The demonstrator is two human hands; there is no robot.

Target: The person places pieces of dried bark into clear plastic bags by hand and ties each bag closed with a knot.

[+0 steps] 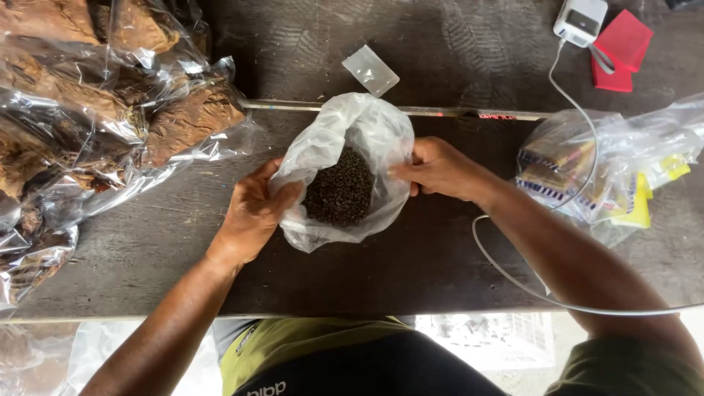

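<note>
Clear plastic bag (345, 172) of dark peppercorn-like grains (339, 195) sits mid-desk (411, 271), mouth held open: left hand (253, 213) fingers pinch its near-left rim, right hand (438, 169) fingers pinch its right rim. Judged: opening step; next needs steady, level rims.

**Hand and arm pose**

Both bare forearms extend forward from the lower edge of the view and converge toward the centre. The left hand (253, 213) is cupped, palm turned inward to the right, fingers curled and closed in a grip, thumb uppermost. The right hand (440, 169) lies opposite at a slightly higher level, knuckles up, fingers pinched together toward the left. The right forearm runs diagonally from the lower right; both wrists are nearly straight.
</note>
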